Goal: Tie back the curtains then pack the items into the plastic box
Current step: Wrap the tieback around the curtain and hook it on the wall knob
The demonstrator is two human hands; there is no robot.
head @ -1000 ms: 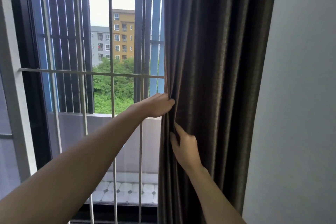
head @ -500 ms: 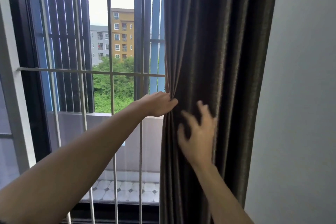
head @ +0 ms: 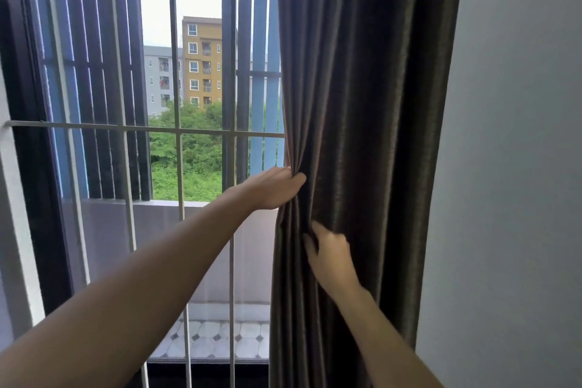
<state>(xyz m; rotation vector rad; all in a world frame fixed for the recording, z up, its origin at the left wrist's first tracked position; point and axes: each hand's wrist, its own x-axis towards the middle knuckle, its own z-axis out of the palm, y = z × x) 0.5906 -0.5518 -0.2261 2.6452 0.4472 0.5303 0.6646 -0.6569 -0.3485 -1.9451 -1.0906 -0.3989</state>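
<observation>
Your right hand (head: 330, 257) has dropped from the spread-fingered reach of half a second ago and now sits lower, against the folds of the dark curtain (head: 362, 104). From the head view, the curtain hangs gathered at the right, between the barred window (head: 176, 132) on the left and the grey wall (head: 510, 167) on the right. Your left hand (head: 274, 187) clenches the curtain's left edge, bunching it. Your right hand's fingers (head: 310, 242) press into a fold; whether they grasp it, you cannot tell.
</observation>
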